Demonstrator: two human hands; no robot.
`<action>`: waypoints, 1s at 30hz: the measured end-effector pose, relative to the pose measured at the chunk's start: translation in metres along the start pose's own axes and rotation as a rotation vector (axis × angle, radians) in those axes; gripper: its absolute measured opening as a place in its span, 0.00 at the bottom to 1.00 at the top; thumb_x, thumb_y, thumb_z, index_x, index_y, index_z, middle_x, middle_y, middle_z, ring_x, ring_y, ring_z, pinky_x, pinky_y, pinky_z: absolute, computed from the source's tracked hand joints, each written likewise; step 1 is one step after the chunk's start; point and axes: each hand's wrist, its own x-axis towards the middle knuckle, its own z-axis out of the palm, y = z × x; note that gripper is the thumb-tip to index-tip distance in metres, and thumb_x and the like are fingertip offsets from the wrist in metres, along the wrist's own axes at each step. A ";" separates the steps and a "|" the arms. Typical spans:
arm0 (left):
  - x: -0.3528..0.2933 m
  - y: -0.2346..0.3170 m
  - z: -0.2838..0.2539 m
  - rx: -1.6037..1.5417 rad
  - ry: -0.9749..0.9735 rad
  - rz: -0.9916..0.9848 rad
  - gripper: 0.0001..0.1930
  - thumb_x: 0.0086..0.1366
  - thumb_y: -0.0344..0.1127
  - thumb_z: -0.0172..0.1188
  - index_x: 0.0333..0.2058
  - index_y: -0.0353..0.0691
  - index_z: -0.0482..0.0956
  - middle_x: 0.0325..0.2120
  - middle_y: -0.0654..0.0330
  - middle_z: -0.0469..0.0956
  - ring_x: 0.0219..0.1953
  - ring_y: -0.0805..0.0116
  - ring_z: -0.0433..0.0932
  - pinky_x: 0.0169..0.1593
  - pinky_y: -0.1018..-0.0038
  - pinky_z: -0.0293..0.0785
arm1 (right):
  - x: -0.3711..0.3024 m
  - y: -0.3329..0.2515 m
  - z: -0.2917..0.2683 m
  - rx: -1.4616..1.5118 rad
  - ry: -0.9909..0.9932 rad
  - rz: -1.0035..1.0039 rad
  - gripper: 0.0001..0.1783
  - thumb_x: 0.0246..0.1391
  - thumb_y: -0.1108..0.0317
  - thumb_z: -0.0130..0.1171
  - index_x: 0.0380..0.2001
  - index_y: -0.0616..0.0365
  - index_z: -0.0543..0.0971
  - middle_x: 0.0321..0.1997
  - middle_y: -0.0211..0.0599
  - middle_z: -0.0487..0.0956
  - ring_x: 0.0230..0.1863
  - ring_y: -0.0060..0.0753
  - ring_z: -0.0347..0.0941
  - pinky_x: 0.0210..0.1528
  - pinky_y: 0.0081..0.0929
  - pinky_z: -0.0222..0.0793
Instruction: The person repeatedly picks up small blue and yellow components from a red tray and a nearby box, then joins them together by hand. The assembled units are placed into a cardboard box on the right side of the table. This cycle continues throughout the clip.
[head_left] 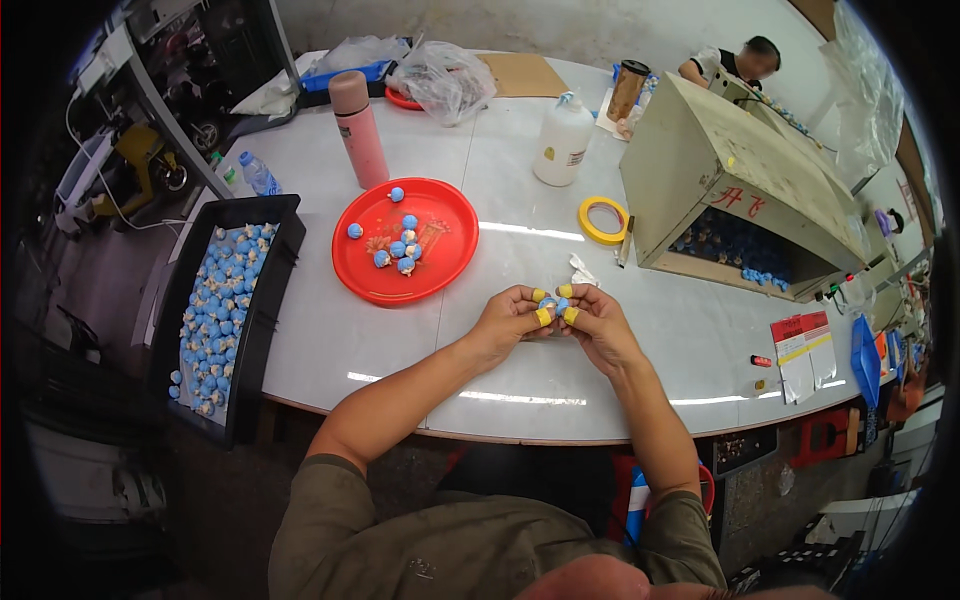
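My left hand [508,322] and my right hand [598,326] meet above the front middle of the white table, thumbs and forefingers pinched. Yellow tape wraps several of my fingertips. Between them is a small blue ball-like piece [561,306] with a pale part; the fingers partly cover it, and whether it is one piece or two I cannot tell. To the left of my hands, a round red tray [350,268] carries several similar blue balls [408,265] with cream-coloured bits. A crumpled white tissue [581,270] lies just beyond my right hand.
Left of the tray, a black bin [262,290] holds many blue balls. A pink bottle [358,135], white pump bottle [564,142] and yellow tape roll [603,221] stand or lie beyond. An open-fronted box [700,150] occupies the right; another person [738,66] sits behind it.
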 end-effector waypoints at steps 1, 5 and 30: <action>0.002 -0.001 -0.003 0.003 0.003 0.009 0.15 0.67 0.33 0.64 0.48 0.38 0.70 0.45 0.57 0.79 0.47 0.68 0.81 0.49 0.73 0.80 | 0.004 0.005 0.000 -0.045 0.021 -0.024 0.16 0.58 0.77 0.59 0.50 0.63 0.75 0.38 0.33 0.78 0.35 0.22 0.75 0.37 0.18 0.71; 0.002 -0.002 -0.001 0.013 0.007 -0.011 0.14 0.67 0.32 0.63 0.46 0.37 0.71 0.44 0.57 0.80 0.46 0.69 0.81 0.49 0.74 0.81 | -0.001 0.015 0.006 -0.330 0.149 -0.075 0.15 0.58 0.77 0.59 0.50 0.65 0.75 0.42 0.33 0.77 0.38 0.21 0.74 0.39 0.18 0.70; 0.005 -0.004 -0.005 -0.137 -0.016 -0.093 0.14 0.71 0.31 0.56 0.52 0.34 0.71 0.47 0.55 0.77 0.47 0.67 0.80 0.52 0.75 0.80 | 0.007 0.030 -0.030 -0.583 0.018 -0.418 0.20 0.56 0.78 0.60 0.53 0.65 0.74 0.48 0.33 0.77 0.43 0.20 0.72 0.46 0.19 0.69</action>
